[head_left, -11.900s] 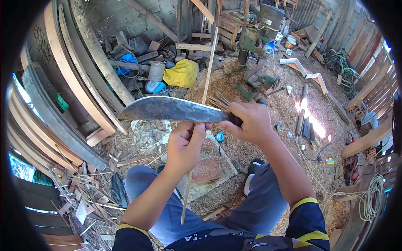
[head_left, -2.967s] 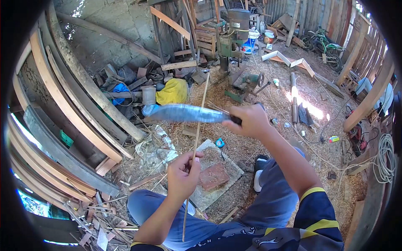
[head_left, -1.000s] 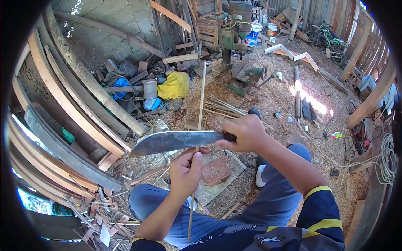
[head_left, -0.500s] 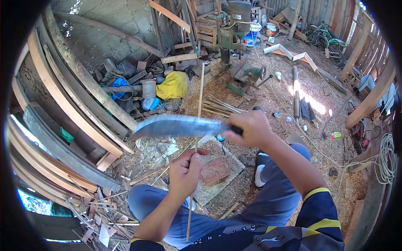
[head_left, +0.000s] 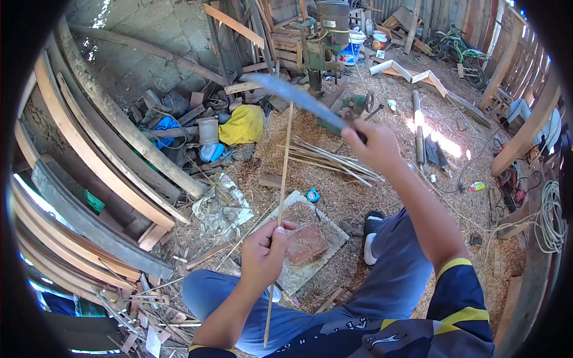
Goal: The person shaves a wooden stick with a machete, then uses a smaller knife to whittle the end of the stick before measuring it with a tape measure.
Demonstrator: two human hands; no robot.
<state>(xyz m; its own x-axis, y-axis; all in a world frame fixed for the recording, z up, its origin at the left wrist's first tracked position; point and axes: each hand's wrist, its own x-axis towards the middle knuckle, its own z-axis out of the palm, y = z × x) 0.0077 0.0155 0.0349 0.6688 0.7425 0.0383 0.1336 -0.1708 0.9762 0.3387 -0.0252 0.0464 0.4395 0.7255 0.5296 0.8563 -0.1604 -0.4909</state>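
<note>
My left hand (head_left: 266,253) is closed round a long thin wooden stick (head_left: 284,179), gripping it below its middle. The stick stands nearly upright, its lower end down over my lap. In my right hand (head_left: 376,146) is the dark handle of a machete (head_left: 298,98). Its broad blade, slightly blurred, points up and to the left and overlaps the stick's top end in this view. Beyond my left hand, a reddish-brown block (head_left: 307,244) lies on a flat pale slab (head_left: 286,273) between my legs.
A bundle of thin sticks (head_left: 331,158) lies on the shavings-covered floor ahead, near a blue tape measure (head_left: 313,195). Long curved planks (head_left: 101,140) lean at the left. A yellow sack (head_left: 242,125) sits among scrap. Coiled rope (head_left: 550,218) hangs at the right.
My right hand has risen slightly to the right, and the machete blade has swung from nearly level across the stick to higher up by its top. My left hand stays nearly still.
</note>
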